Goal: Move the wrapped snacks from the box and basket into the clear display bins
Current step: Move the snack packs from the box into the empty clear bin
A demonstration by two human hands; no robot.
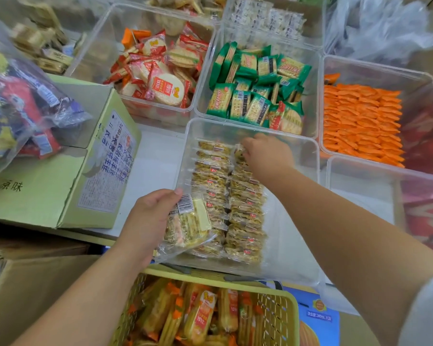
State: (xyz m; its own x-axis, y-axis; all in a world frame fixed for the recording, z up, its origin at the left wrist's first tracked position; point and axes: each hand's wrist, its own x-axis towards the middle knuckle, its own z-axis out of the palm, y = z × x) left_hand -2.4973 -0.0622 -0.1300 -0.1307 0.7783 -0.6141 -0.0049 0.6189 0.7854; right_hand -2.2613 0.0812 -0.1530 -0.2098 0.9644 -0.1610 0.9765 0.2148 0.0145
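Note:
My left hand (149, 221) grips a small stack of clear-wrapped yellow snack packs (189, 224) at the near left corner of a clear display bin (299, 248). Two neat rows of the same wrapped snacks (229, 193) lie inside that bin. My right hand (266, 153) reaches into the far end of the bin, its fingertips on the top pack of the right row; whether it pinches that pack is hidden. A yellow-green basket (278, 313) with orange-and-yellow wrapped snacks stands at the bottom. A green cardboard box (60, 191) lies to the left.
Clear bins behind hold red round crackers (158, 78), green cracker packs (258, 88) and orange sticks (360, 123). An empty clear bin (365, 196) sits at right. A plastic bag of mixed snacks (18, 108) rests on the box. Brown cartons lie at lower left.

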